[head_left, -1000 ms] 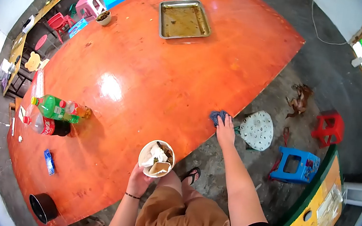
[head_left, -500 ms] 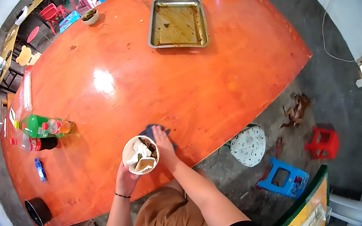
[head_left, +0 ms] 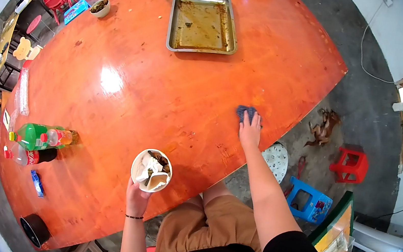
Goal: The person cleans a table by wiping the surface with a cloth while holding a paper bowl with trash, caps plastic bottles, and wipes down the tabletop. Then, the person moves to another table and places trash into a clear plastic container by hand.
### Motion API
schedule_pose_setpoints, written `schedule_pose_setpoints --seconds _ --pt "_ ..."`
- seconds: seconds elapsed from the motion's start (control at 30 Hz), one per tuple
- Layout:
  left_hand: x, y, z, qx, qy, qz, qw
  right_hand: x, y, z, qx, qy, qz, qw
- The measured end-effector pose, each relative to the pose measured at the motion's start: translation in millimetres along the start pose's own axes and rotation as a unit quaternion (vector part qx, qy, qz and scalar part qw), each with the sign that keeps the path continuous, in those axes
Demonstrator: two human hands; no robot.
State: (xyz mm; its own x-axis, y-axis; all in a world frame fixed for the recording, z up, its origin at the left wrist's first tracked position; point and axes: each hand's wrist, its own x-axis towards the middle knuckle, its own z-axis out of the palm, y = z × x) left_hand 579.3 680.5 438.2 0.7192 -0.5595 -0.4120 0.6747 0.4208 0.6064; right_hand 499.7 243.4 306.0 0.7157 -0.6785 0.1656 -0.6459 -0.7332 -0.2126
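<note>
My left hand (head_left: pixel 136 198) is closed around the lower side of a white paper tub (head_left: pixel 134 172), held over the table near its front edge. Crumpled white tissues (head_left: pixel 145 170) and dark scraps lie inside the tub. Farther out to the right, my right hand (head_left: pixel 249 128) presses a dark blue-grey cloth (head_left: pixel 245 112) onto the orange-red table (head_left: pixel 185 93), its fingers over the cloth. Small stains dot the tabletop.
A metal tray (head_left: pixel 204 26) with brown residue lies at the far side, and a small bowl (head_left: pixel 100 7) at the far left. Bottles (head_left: pixel 37 138) lie on the left. Stools (head_left: pixel 349 166) and a dog (head_left: pixel 324 128) are on the floor to the right.
My right hand has moved away from the tub, forward and to the right across the table, with the cloth under it. My left hand still holds the tub in nearly the same place.
</note>
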Motion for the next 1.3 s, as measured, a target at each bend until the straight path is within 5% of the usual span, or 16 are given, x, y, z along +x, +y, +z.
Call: schedule_pose_setpoints --seconds 0.1,0.23,0.27,0.3,0.33,0.43,0.57,0.73,0.77,0.93,1.07,1.17,1.3 --pt "1.1 -5.5 -1.6 0.015 0.025 0.003 1.0 6.3 -8.2 15.7 -0.036 0.018 0.07 0.997" --pt "7.6 -10.4 19.6 0.001 0.019 0.003 1.0 -20.5 -102.5 -2.7 0.095 0.124 -0.137 0.978" --pt "10.6 -12.9 25.3 0.004 0.019 -0.003 1.0 -35.1 -124.0 -2.4 0.127 0.076 -0.166 0.975" --pt "13.9 -15.6 32.1 0.009 0.012 -0.009 1.0 -44.9 -155.5 -22.1 0.399 -0.071 0.051 0.913" --pt "17.2 -18.9 39.9 0.015 0.004 -0.015 1.0 -77.8 -150.9 4.1 0.152 0.005 -0.249 0.956" --pt "26.5 -33.8 70.6 0.043 -0.018 -0.027 0.999 -102.0 -131.3 -20.2 0.192 -0.069 -0.29 0.935" --pt "34.8 -73.3 120.3 0.071 -0.058 -0.059 0.994 -76.6 -26.1 -32.2 0.145 -0.031 -0.242 0.959" --pt "21.1 -168.5 245.2 0.097 -0.161 -0.1 0.977 -18.9 185.1 -59.1 0.107 0.067 -0.033 0.992" --pt "24.3 -197.0 238.3 0.137 -0.161 -0.089 0.973 -13.6 229.2 -85.8 0.177 0.004 0.059 0.982" --pt "-5.3 -355.8 354.2 0.046 -0.164 -0.162 0.972 -118.6 451.5 -211.7 0.416 0.107 0.149 0.891" --pt "-22.5 -467.0 471.7 0.041 -0.18 -0.259 0.948 -263.1 569.2 -350.4 0.433 0.072 0.323 0.838" --pt "-26.7 -521.2 534.2 0.036 -0.216 -0.307 0.926 -312.5 605.6 -416.8 0.399 0.129 0.315 0.852" --pt "-22.0 -562.9 579.7 0.076 -0.265 -0.32 0.907 -291.1 607.9 -543.9 0.257 0.149 0.163 0.941"
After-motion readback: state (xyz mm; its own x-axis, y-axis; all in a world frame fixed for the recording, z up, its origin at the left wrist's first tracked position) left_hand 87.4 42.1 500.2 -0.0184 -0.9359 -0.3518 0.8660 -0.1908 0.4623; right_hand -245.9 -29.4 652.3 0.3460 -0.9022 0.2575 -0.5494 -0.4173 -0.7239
